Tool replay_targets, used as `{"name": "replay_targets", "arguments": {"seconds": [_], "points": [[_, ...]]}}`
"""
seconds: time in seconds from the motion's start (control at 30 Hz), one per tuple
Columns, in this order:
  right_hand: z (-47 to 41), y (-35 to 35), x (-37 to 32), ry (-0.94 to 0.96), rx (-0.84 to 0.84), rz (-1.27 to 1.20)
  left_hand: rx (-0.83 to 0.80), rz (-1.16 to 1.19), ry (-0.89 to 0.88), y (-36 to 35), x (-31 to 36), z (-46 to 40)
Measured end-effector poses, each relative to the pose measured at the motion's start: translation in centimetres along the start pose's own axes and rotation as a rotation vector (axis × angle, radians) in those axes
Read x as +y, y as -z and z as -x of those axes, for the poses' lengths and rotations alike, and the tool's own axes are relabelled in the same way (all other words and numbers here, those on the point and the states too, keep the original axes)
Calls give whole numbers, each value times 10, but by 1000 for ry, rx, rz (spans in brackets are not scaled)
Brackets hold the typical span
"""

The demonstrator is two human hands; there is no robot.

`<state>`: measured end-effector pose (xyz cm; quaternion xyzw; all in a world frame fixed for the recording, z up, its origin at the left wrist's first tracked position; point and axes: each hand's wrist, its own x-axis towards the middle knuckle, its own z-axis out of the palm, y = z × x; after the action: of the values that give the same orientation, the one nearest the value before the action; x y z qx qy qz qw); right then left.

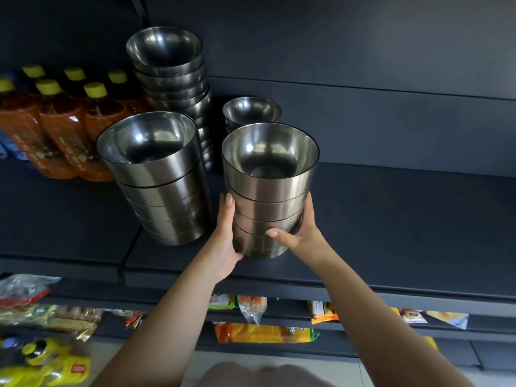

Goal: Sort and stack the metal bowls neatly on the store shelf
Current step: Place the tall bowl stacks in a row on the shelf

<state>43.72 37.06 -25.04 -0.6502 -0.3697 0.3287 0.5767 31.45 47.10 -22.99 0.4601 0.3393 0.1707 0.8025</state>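
Together the left hand (pixel 226 241) and right hand (pixel 298 235) clasp one stack of metal bowls (pixel 269 188) from either side — fingers curled round its lower bowls, its base at the dark shelf (pixel 391 233). Just left stands a second wide stack (pixel 156 177); behind are a taller stack (pixel 173 88) and a short one (pixel 251 110) — orange bottles (pixel 55 127) further left.

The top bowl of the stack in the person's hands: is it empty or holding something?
Empty. The top bowl stands mouth-up, and its shiny bare inside shows down to the bottom.
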Motion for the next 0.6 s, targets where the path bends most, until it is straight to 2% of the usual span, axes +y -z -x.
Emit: {"name": "replay_targets", "arguments": {"seconds": [0.3, 0.6], "points": [[12, 2, -5, 21, 69, -10, -134, -43, -17, 0, 0, 4], [66, 37, -34, 74, 338, 38, -376, -153, 16, -51, 4, 14]]}}
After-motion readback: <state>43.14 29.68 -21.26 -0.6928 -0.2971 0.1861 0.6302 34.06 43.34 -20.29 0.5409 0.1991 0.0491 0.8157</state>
